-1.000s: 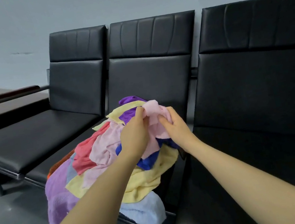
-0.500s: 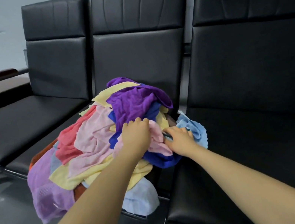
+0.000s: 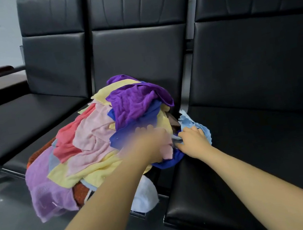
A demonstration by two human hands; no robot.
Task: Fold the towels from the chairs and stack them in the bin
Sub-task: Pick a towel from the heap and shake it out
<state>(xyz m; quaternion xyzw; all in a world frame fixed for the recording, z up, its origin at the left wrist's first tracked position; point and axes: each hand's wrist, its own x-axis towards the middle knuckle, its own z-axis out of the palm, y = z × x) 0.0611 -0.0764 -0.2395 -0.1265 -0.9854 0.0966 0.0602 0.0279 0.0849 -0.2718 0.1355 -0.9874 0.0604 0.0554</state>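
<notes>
Dozens of colours crowd one loose heap of towels (image 3: 99,143) at the centre of the frame, piled on the middle chair (image 3: 143,60) of a black three-seat row and spilling over its front edge. The left hand (image 3: 149,145), blurred, is buried in the pink and dark blue cloth; whether its fingers are closed on anything cannot be told. The right hand (image 3: 193,140) curls its fingers round a light blue towel (image 3: 194,125) at the heap's right edge, beside the right chair (image 3: 267,115). The cloths look soft, light and limp, likely to tangle; a corner or hem seems the best hold. No bin is in view.
</notes>
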